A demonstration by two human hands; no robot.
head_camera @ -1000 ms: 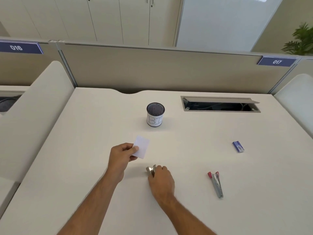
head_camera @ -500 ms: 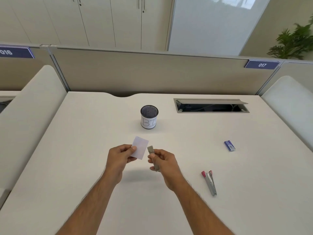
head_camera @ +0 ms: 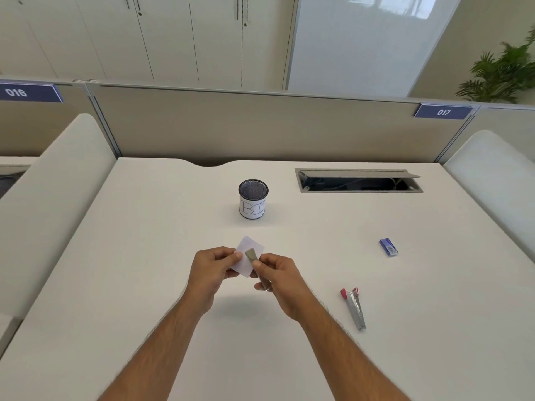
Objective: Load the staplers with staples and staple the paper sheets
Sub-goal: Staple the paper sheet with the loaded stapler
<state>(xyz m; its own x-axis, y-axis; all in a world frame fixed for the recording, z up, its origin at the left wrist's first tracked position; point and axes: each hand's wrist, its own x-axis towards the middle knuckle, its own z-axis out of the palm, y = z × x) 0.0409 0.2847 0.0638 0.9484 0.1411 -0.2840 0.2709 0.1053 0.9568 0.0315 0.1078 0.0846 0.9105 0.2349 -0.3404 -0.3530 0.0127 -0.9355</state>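
My left hand pinches a small white paper sheet above the desk's middle. My right hand grips a small grey stapler, whose head lies over the sheet's edge. Most of that stapler's body is hidden in my fingers. A second stapler, silver with red ends, lies on the desk to the right, hinged apart. Further right and back sits a small blue staple box.
A black mesh cup with a white label stands behind my hands. At the back right of the white desk, a cable hatch is open. Beige partitions bound the desk at the back and on both sides.
My right hand lifted the grey stapler off the desk and brought it left onto the paper's edge. My left hand kept holding the sheet.
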